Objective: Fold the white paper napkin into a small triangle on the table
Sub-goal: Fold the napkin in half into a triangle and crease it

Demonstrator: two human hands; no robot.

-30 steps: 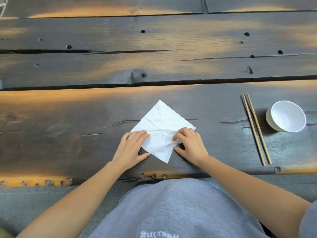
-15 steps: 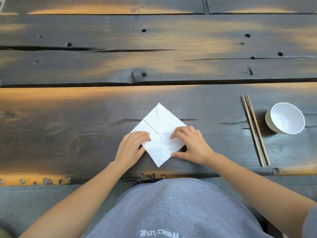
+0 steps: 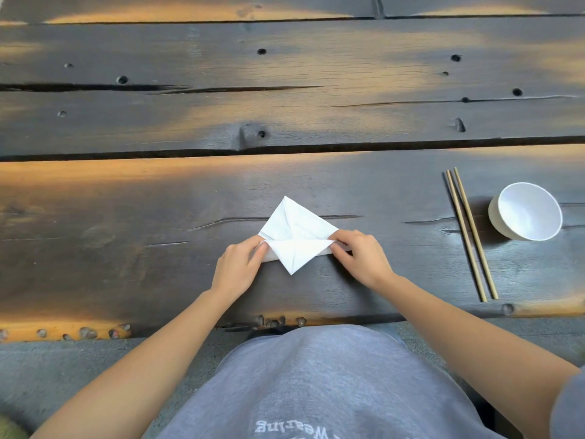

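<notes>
The dark plank desk (image 3: 158,201) carries the same layout as half a second ago: the chopsticks (image 3: 470,232) and white bowl (image 3: 527,212) lie unmoved at three o'clock from the napkin. The white paper napkin (image 3: 296,234) sits at the desk's middle near the front edge, at twelve o'clock from the grey shirt (image 3: 316,381). It was a flat diamond before; now its side corners are raised and a crease runs across it from nine to three o'clock. The left hand (image 3: 237,267) has shifted from pressing flat to a narrow pinching grip on the nine o'clock corner, and the right hand (image 3: 361,258) likewise pinches the three o'clock corner.
</notes>
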